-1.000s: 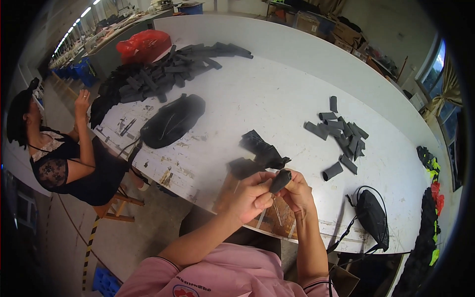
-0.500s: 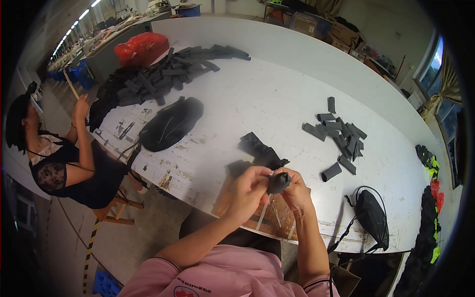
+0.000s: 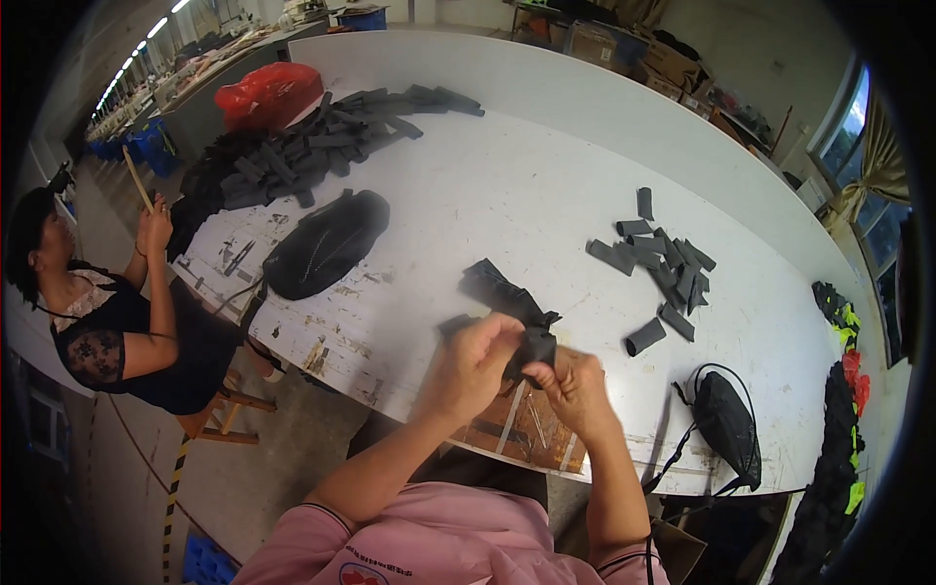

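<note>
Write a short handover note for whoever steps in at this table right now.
Left hand and right hand: both pinch one dark fabric piece over the near table edge.
Small stack of dark pieces lies just beyond the hands.
Rolled grey pieces sit in a loose group to the right; a big heap far left.
Done or left: cannot tell which pile is finished.

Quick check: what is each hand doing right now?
Left hand: closed on the small dark fabric piece.
Right hand: fingers pinching the same piece from the other side.

A white table (image 3: 507, 195) bears dark grey rolled pieces (image 3: 658, 268), black bags (image 3: 327, 244) and a red bag (image 3: 268, 93).
</note>
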`<state>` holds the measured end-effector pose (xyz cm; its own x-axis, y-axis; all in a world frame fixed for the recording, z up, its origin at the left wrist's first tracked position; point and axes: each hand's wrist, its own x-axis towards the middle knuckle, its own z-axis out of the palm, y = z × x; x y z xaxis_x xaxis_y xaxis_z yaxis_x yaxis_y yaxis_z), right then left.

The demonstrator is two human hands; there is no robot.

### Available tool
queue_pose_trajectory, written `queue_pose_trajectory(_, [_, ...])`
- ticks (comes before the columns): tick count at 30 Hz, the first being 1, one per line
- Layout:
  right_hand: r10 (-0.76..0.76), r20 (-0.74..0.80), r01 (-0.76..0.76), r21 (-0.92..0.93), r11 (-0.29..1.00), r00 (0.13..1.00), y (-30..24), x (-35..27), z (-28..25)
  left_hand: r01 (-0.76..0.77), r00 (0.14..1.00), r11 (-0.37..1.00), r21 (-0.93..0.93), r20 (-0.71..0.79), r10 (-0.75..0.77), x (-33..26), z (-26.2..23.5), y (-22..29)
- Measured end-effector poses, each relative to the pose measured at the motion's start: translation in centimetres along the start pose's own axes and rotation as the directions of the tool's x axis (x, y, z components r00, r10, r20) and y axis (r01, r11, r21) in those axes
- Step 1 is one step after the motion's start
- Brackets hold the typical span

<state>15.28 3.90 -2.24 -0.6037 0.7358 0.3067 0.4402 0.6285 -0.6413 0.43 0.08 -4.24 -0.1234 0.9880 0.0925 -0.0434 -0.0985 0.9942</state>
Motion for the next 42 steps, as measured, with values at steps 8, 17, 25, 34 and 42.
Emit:
queue_pose_trajectory(8, [0.074, 0.012, -0.075, 0.093, 0.993, 0.997, 0.2, -0.7, 0.2, -0.295, 0.952, 0.941, -0.164, 0.029, 0.304, -1.0, 2.1, 0.7])
queue_pose_trajectory(17, [0.165, -0.059, -0.152, 0.182, 0.972, 0.984, 2.4, -2.3, 2.7, -0.354, 0.92, 0.914, 0.198, 0.247, 0.303, 0.4, 1.5, 2.0])
queue_pose_trajectory(25, [0.045, -0.148, -0.011, 0.223, 0.975, 0.988, 0.8, -1.7, 1.6, -0.295, 0.949, 0.942, 0.161, 0.166, 0.269, 0.6, 1.8, 3.7])
queue_pose_trajectory(34, [0.021, -0.216, 0.015, 0.163, 0.986, 0.976, 2.5, -2.5, 3.9, -0.345, 0.934, 0.926, 0.153, -0.041, 0.355, -0.5, 2.6, 1.0])
queue_pose_trajectory(42, [0.061, -0.208, 0.004, 0.301, 0.954, 0.976, 2.4, -2.2, 4.4, -0.454, 0.882, 0.83, 0.324, 0.294, 0.367, 1.0, 0.7, 2.7])
